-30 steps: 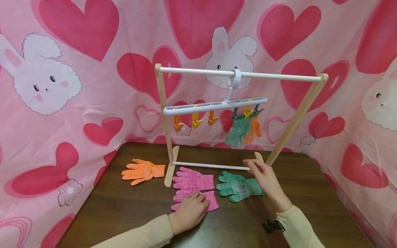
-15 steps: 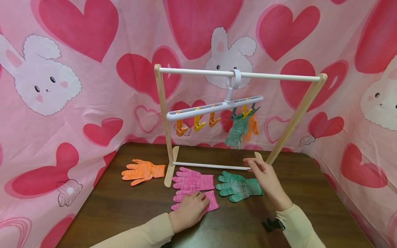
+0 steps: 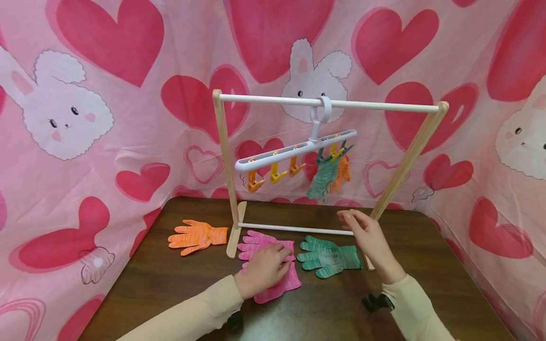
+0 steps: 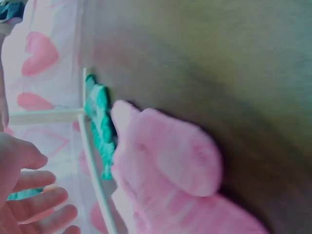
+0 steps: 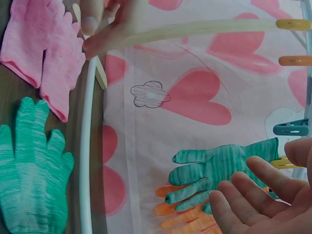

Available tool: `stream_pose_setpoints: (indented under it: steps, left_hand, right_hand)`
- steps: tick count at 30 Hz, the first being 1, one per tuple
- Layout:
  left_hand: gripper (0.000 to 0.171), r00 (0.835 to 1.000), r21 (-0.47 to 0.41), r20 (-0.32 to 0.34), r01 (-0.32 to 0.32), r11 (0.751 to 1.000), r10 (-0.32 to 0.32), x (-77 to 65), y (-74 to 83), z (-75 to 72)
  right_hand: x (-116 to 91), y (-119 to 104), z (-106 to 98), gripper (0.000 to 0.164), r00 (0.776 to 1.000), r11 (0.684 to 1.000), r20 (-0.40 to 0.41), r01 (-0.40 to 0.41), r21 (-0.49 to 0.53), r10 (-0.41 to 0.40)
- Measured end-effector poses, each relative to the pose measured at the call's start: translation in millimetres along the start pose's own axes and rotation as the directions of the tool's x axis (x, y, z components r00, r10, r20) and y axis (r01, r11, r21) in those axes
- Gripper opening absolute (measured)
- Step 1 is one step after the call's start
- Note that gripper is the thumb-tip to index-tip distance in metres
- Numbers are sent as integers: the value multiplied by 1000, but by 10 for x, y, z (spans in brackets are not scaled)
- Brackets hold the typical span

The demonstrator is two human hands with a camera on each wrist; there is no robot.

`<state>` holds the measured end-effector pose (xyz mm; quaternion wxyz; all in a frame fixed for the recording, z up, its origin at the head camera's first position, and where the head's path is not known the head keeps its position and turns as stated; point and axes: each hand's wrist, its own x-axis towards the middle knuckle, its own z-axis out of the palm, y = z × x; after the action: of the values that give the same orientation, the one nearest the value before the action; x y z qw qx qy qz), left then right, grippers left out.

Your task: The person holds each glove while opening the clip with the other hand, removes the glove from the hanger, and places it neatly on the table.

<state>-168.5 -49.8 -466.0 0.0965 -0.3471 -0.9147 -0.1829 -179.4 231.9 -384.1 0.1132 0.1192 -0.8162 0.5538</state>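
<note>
My left hand [image 3: 264, 267] is over two pink gloves on the table, partly hiding the upper pink glove [image 3: 256, 239] and the lower pink glove [image 3: 281, 289]. In the left wrist view its fingers [image 4: 41, 195] are loosely spread and hold nothing. Near the stand's right leg, my right hand [image 3: 368, 237] is raised with relaxed fingers [image 5: 239, 200] and an empty palm. Behind it, a green glove [image 3: 322, 180] hangs from clips on the white hanger [image 3: 294, 151], with an orange glove [image 3: 340, 175] hanging beyond.
Flat on the brown table [image 3: 170, 293] lie an orange glove [image 3: 198, 237] and a green glove [image 3: 328, 255]. The hanger hooks over a white rod [image 3: 268, 98] on a wooden stand [image 3: 226, 156]. Several orange and yellow clips [image 3: 276, 170] dangle at its left half. A heart-patterned cloth surrounds the table.
My left hand has lifted from the lower pink glove and shifted up toward the upper one. My right hand has risen slightly. The hanger has swivelled, its left end swinging nearer.
</note>
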Motion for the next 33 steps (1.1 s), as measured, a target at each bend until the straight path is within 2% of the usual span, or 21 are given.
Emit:
stream_pose_setpoints:
  steps: [4, 9, 13, 16, 19, 23, 25, 26, 28, 30, 33]
  left_hand:
    - [28, 999, -43, -49, 12, 999, -14, 132, -17, -50]
    - [24, 988, -117, -153, 10, 993, -28, 335, -27, -155]
    - [24, 973, -205, -209, 48, 978, -92, 513, -14, -253]
    - [26, 960, -315, -212, 108, 943, -181, 663, -14, -319]
    - [26, 938, -424, -242, 129, 896, -249, 814, -28, -369]
    - [20, 903, -550, -323, 66, 832, -285, 1002, -43, -417]
    - [18, 895, -594, -350, 15, 804, -276, 1090, -54, -433]
    - [18, 895, -607, -358, -7, 795, -265, 1130, -59, -441]
    - [17, 898, -607, -370, -39, 793, -239, 1205, -73, -453]
    - [20, 907, -593, -362, -44, 804, -217, 1266, -79, -479]
    - [27, 925, -563, -320, -11, 826, -205, 1343, -79, -539]
  right_hand:
    - [38, -53, -30, 35, 1000, 1000, 6, -7, -1, 7]
    - [99, -94, -61, 37, 1000, 1000, 16, -15, -24, 15]
    - [144, -142, -72, 36, 1000, 1000, 10, -5, -24, 5]
    - [175, -194, -78, 36, 1000, 1000, 10, 4, -21, -4]
    - [201, -228, -82, 37, 1000, 1000, 11, 7, -19, -7]
    - [218, -242, -77, 36, 1000, 1000, 17, 13, -8, -13]
    - [221, -243, -75, 36, 1000, 1000, 17, 14, -7, -14]
    - [222, -241, -74, 36, 1000, 1000, 17, 17, -9, -17]
    - [225, -235, -73, 35, 1000, 1000, 14, 22, -8, -22]
    - [228, -229, -70, 35, 1000, 1000, 11, 26, -7, -26]
    - [230, -223, -64, 34, 999, 1000, 8, 31, 2, -31]
